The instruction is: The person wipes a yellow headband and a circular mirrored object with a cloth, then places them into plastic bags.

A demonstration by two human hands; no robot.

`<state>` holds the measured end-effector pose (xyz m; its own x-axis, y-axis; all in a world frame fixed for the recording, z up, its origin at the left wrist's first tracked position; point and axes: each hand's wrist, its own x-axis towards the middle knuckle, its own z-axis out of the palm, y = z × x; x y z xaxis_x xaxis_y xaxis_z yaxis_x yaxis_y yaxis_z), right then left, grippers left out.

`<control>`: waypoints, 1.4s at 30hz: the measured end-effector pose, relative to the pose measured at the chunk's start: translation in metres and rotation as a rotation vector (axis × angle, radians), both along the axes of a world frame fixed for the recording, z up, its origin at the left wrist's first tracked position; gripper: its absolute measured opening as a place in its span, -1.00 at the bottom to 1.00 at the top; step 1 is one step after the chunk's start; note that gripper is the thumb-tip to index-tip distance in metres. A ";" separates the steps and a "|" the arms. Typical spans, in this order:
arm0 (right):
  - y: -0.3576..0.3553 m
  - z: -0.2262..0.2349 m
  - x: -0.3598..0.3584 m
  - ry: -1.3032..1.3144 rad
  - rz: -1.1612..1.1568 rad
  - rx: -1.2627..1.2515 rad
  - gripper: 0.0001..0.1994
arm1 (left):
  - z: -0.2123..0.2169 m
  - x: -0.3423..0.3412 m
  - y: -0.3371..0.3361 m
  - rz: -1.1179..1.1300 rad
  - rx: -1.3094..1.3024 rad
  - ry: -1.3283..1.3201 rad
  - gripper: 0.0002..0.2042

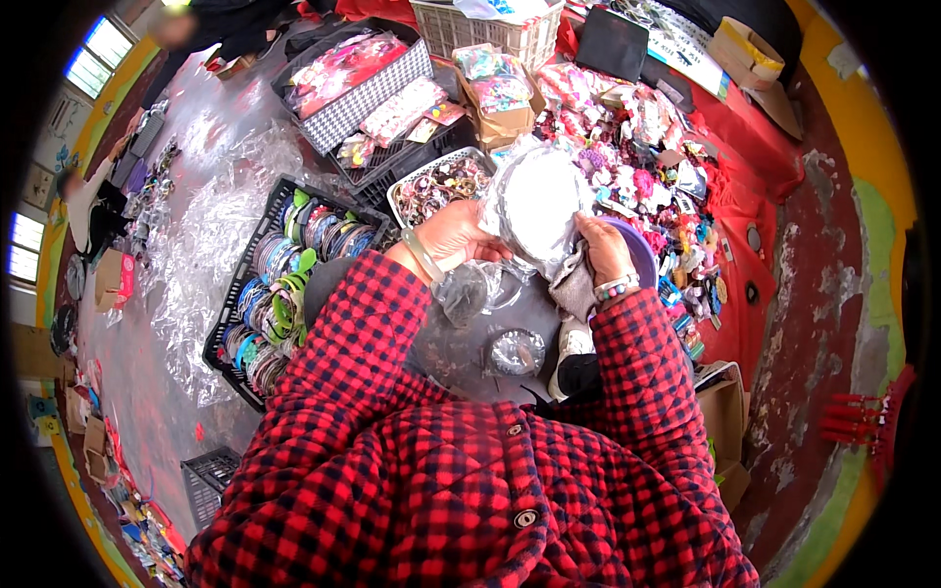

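Both my hands hold a clear plastic bag (534, 201) with a bundle of thin hoops inside, raised in front of my chest. My left hand (453, 235) grips its left lower edge; a pale bangle sits on that wrist. My right hand (603, 245) pinches the bag's right lower side; a beaded bracelet is on that wrist. More small clear bags (515, 351) with hoops lie on my lap below. Red-and-black checked sleeves cover both forearms.
A black crate (227, 328) full of coloured headbands stands at my left. A white basket (400, 191) of hair ornaments sits ahead, with a heap of hair accessories (647, 147) on red cloth at right. Loose clear plastic sheets (211, 235) cover the floor at left. Another person sits far off at the upper left.
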<state>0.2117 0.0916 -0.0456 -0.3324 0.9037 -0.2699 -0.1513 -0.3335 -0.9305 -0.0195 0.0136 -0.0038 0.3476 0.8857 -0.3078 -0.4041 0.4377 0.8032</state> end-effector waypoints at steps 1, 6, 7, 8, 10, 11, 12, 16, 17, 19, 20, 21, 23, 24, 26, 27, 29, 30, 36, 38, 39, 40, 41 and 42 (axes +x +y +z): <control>-0.003 0.002 -0.003 -0.007 -0.009 -0.046 -0.79 | -0.004 -0.001 0.002 0.007 0.016 0.037 -0.65; 0.006 -0.020 -0.001 0.201 -0.036 -0.413 -0.80 | -0.007 0.006 0.005 0.317 0.220 0.353 -0.72; 0.008 -0.028 0.002 0.214 -0.033 -0.434 -0.80 | -0.013 0.007 0.008 0.400 0.329 0.522 -0.69; 0.008 -0.026 0.001 0.229 -0.028 -0.458 -0.80 | -0.013 0.008 0.009 0.483 0.437 0.693 -0.66; 0.008 -0.028 0.000 0.236 -0.021 -0.490 -0.80 | -0.011 0.012 0.009 0.594 0.715 0.847 -0.71; 0.009 -0.032 -0.001 0.228 -0.018 -0.497 -0.80 | -0.008 0.013 0.007 0.579 0.768 0.848 -0.76; 0.010 -0.034 -0.001 0.219 -0.016 -0.504 -0.80 | -0.006 0.014 0.006 0.564 0.820 0.850 -0.80; 0.011 -0.031 0.005 0.236 0.071 -0.542 -0.76 | -0.002 0.009 0.008 0.483 1.104 0.951 -0.91; 0.007 -0.021 0.004 0.224 0.054 -0.545 -0.75 | 0.005 0.010 0.007 0.450 1.197 1.016 -0.91; 0.007 -0.020 0.003 0.224 0.010 -0.537 -0.74 | 0.010 0.016 0.004 0.510 1.177 1.033 -0.92; 0.007 -0.025 0.000 0.237 -0.016 -0.525 -0.73 | 0.010 0.019 0.002 0.542 1.158 1.031 -0.93; 0.007 -0.028 -0.001 0.250 -0.041 -0.514 -0.73 | 0.011 0.021 0.002 0.575 1.138 1.028 -0.94; 0.004 -0.023 -0.003 0.251 -0.045 -0.538 -0.74 | 0.008 0.021 0.002 0.591 1.149 1.039 -0.94; 0.002 -0.020 -0.004 0.251 -0.045 -0.550 -0.74 | 0.005 0.021 0.002 0.600 1.154 1.046 -0.94; 0.006 -0.033 -0.005 0.236 -0.024 -0.531 -0.75 | -0.002 0.024 0.002 0.478 0.894 0.689 -0.93; 0.008 -0.039 -0.004 0.229 -0.014 -0.521 -0.75 | -0.003 0.026 0.001 0.415 0.761 0.513 -0.93; 0.008 -0.044 -0.002 0.273 0.010 -0.542 -0.76 | -0.002 0.027 -0.003 0.301 0.604 0.325 -0.93; 0.008 -0.045 -0.002 0.294 0.022 -0.553 -0.77 | -0.001 0.027 -0.004 0.243 0.525 0.231 -0.93; -0.012 -0.007 -0.010 0.078 0.319 -0.443 -0.70 | 0.015 0.020 -0.004 0.190 0.625 0.340 -0.95; -0.018 0.018 -0.009 -0.374 0.467 -0.063 -0.61 | 0.022 0.010 -0.003 0.187 0.594 0.336 -0.97; -0.019 0.029 -0.007 -0.733 0.507 0.225 -0.53 | 0.025 0.002 -0.002 0.160 0.582 0.351 -0.97; -0.017 0.030 -0.004 -0.817 0.520 0.422 -0.54 | 0.024 -0.003 -0.002 0.146 0.582 0.309 -0.97; -0.015 0.033 -0.001 -0.898 0.525 0.621 -0.54 | 0.026 -0.006 -0.002 0.107 0.544 0.304 -0.97; -0.019 0.040 -0.001 -0.949 0.397 0.599 -0.60 | 0.028 -0.008 -0.003 0.068 0.506 0.299 -0.97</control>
